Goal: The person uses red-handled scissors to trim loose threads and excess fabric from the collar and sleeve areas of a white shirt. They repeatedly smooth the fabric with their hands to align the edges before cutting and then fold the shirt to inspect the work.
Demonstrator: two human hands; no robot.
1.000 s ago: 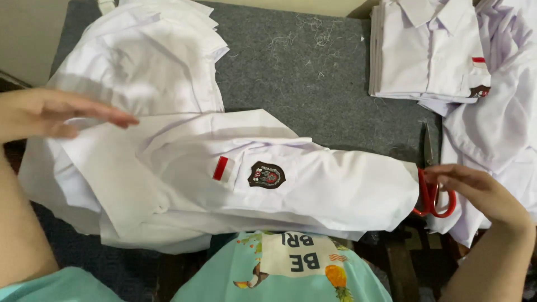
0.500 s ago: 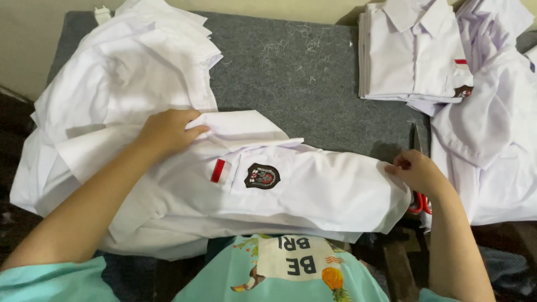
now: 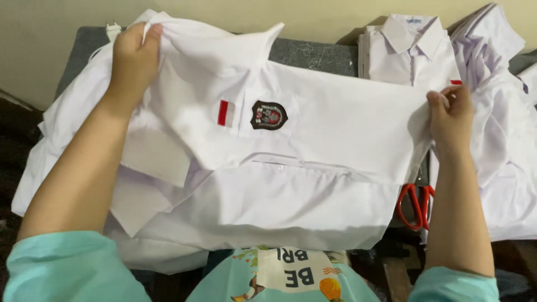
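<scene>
Head view, item one: white school shirt [image 3: 313, 162], held spread across the front half of the grey bench [image 3: 313, 53], its lower hem hanging over the front edge toward my lap. Left hand [image 3: 133, 59], near the far left corner of the bench: grip pinched shut on the collar-and-shoulder edge, cloth bunched under the fingers. Right hand [image 3: 450, 120], toward the right edge: grip pinched shut on the opposite side edge, pulling the panel fairly flat between the two holds. Chest pocket carries a small red-and-white patch [image 3: 226, 113] and a dark round badge [image 3: 269, 115]. Handling, by my judgement: light, soft, limp cloth; it sags wherever unsupported and creases readily, not fragile, not slippery. Best taken at seams, collar or hem, two holds well apart. Item two: loose white shirts [image 3: 72, 140] heaped beneath at the left edge. Item three: folded white shirts [image 3: 411, 53] stacked at the far right corner. Item four: red-handled scissors [image 3: 415, 204] at the right front edge, just beside my right forearm.
</scene>
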